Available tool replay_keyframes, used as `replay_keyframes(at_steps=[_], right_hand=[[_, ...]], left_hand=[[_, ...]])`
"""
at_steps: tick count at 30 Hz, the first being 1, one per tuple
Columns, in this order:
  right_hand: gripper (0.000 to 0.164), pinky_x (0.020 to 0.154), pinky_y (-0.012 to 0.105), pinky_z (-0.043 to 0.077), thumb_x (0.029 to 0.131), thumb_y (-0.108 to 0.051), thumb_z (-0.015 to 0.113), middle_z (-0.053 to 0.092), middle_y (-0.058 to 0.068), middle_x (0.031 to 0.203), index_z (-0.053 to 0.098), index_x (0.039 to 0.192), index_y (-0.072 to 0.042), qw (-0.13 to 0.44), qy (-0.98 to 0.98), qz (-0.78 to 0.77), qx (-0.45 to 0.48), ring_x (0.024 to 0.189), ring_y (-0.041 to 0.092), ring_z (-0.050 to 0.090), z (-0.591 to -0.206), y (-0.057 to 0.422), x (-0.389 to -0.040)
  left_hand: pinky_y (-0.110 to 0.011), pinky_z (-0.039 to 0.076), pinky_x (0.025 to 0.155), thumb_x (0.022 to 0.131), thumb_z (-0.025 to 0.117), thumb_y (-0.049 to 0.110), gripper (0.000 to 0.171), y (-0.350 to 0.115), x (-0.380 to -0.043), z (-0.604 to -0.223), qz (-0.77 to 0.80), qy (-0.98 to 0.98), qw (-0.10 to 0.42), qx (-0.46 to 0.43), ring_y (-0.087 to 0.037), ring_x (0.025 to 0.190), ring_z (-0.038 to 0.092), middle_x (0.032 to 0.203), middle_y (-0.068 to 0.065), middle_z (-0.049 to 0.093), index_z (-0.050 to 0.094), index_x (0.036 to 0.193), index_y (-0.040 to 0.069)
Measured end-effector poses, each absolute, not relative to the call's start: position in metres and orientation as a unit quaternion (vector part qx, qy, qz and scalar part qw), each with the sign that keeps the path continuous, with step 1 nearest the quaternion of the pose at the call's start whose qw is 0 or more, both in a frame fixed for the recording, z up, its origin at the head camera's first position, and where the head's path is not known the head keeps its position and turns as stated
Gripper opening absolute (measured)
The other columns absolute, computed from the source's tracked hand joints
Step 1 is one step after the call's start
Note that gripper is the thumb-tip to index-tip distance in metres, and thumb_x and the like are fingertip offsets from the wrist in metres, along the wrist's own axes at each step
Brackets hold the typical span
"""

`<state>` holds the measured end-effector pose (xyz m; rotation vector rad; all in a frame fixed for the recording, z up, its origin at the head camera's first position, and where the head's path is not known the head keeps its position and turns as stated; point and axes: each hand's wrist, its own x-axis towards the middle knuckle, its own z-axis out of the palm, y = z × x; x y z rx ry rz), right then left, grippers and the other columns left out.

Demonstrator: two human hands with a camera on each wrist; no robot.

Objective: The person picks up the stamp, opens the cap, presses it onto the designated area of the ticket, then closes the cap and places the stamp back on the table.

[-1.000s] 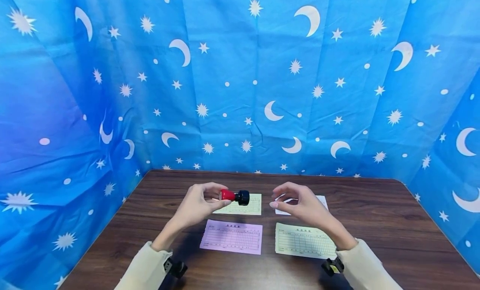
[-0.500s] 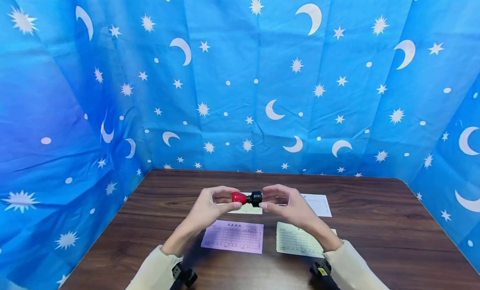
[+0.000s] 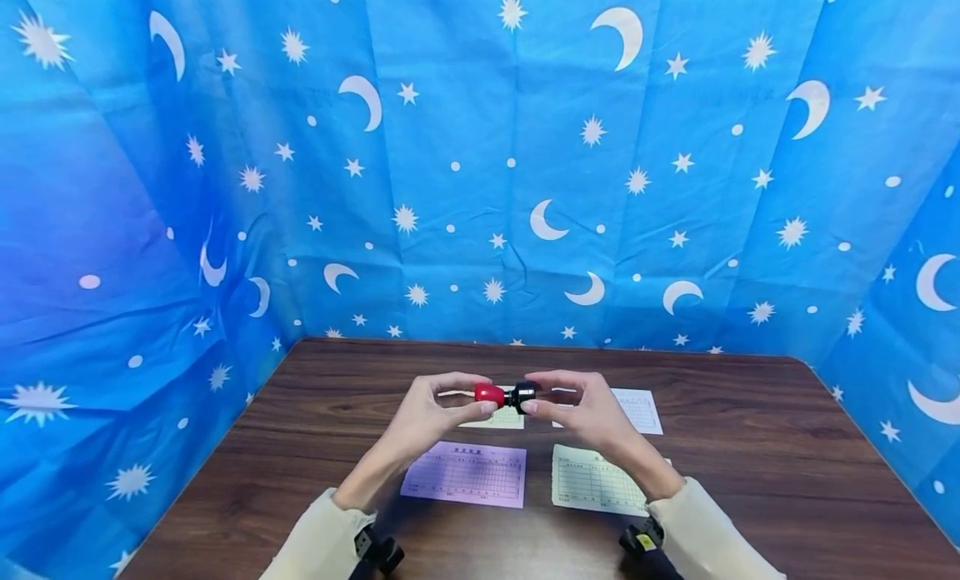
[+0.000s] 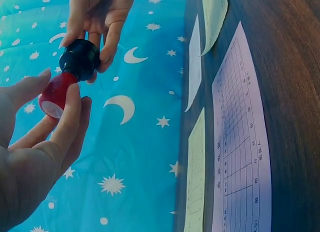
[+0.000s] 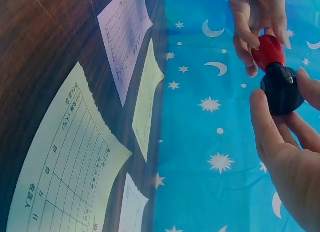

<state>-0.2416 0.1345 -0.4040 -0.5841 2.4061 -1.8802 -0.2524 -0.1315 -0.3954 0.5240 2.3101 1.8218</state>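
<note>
Red and black, a stamp (image 3: 510,398) is held sideways in mid-air, beyond the purple slip (image 3: 465,477) in the head view. The left hand (image 3: 423,417) pinches its red end, the right hand (image 3: 597,412) its black end. Right of the purple slip lies a green slip (image 3: 596,482); behind it, a white slip (image 3: 639,410).

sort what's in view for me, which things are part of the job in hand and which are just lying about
In the job:
red and black object
left hand, gripping the red end
right hand, gripping the black end

Apparently just lying about:
purple slip
nearer green slip
farther green slip
white slip
</note>
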Motion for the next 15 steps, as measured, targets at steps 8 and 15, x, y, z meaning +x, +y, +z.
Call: replay_keyframes(at_steps=[8, 15], right_hand=[[0.048, 0.088, 0.036, 0.064, 0.095, -0.019, 0.08, 0.069, 0.026, 0.135, 0.067, 0.138, -0.004, 0.025, 0.741, -0.642, -0.193, 0.106, 0.038, 0.078, -0.4051, 0.1318, -0.2385], [0.047, 0.084, 0.035, 0.064, 0.094, -0.017, 0.08, 0.069, 0.027, 0.134, 0.068, 0.138, -0.004, 0.011, 0.742, -0.636, -0.212, 0.101, 0.032, 0.079, -0.4049, 0.1312, -0.237]], left_hand=[[-0.028, 0.063, 0.089, 0.089, 0.086, 0.028, 0.044, -0.1317, -0.2521, -0.4009, 0.611, 0.77, 0.055, 0.175, -0.021, 0.104, 0.078, 0.118, -0.01, 0.079, 0.074, 0.129, 0.013], [-0.051, 0.059, 0.095, 0.087, 0.088, 0.033, 0.04, -0.1354, -0.2522, -0.4024, 0.595, 0.784, 0.041, 0.174, -0.023, 0.108, 0.073, 0.116, -0.004, 0.08, 0.077, 0.124, 0.022]])
